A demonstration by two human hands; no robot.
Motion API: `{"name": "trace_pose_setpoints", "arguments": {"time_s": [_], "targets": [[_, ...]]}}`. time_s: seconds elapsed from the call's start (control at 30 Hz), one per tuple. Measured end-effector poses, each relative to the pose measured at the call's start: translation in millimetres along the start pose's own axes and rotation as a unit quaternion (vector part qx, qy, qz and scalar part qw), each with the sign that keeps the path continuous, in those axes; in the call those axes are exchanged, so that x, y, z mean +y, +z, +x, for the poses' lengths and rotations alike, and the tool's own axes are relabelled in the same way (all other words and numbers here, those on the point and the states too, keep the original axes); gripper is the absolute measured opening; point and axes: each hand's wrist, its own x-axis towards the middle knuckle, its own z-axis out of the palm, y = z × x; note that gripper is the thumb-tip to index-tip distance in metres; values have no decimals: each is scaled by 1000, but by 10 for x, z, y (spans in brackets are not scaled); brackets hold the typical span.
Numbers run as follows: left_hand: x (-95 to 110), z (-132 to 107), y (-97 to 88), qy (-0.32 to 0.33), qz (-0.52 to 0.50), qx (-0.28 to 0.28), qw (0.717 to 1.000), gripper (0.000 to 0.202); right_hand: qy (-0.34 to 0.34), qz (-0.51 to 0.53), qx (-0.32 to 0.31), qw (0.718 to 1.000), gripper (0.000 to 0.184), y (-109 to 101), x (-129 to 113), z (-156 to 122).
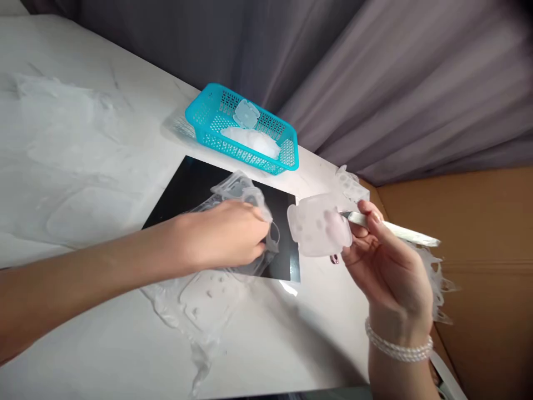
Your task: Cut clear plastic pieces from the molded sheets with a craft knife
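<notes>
My left hand reaches over a black mat, its fingers closed on a crumpled clear plastic sheet. The sheet trails below the hand and over the mat's near edge, with rounded outlines and small marks in it. To the right, my right hand is raised with its palm turned up. Between its fingers are a frosted plastic cutout with rounded lobes and a slim white-handled craft knife. The knife's dark tip points left, against the cutout's right edge.
A blue perforated basket stands behind the mat, with a similar cutout and whitish plastic pieces inside. More clear sheets lie at left on the white table. Plastic scraps are at right, near a tan panel. Grey curtains hang behind.
</notes>
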Motion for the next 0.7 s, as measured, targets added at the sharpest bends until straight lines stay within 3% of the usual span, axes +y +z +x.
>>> {"name": "trace_pose_setpoints", "arguments": {"time_s": [0.07, 0.13, 0.27, 0.37, 0.43, 0.47, 0.6, 0.7], "targets": [[12, 212, -144, -3, -27, -118, 993, 19, -12, -23, -19, 999, 24, 42, -84, -8], [-7, 351, -239, -7, -108, -153, 982, 18, -32, -63, -27, 997, 28, 41, -107, -7], [-154, 353, -288, 20, -283, -111, 952, 33, -51, -100, -21, 993, 32, 1, -49, 26], [-252, 241, -294, 24, -287, -102, 952, 46, -8, -15, 0, 1000, 26, -18, -6, 51], [-270, 202, -303, -2, -332, -100, 938, 40, 24, 47, 15, 999, 22, -7, -13, 55], [-265, 199, -307, -28, -388, -100, 916, 35, 39, 73, 16, 996, 20, 9, -29, 54], [-203, 246, -314, -145, -609, -98, 774, 16, 75, 176, -5, 981, 17, 104, -148, 52], [-166, 267, -333, -184, -649, -79, 734, 10, 72, 208, -10, 975, 17, 162, -212, 65]]}}
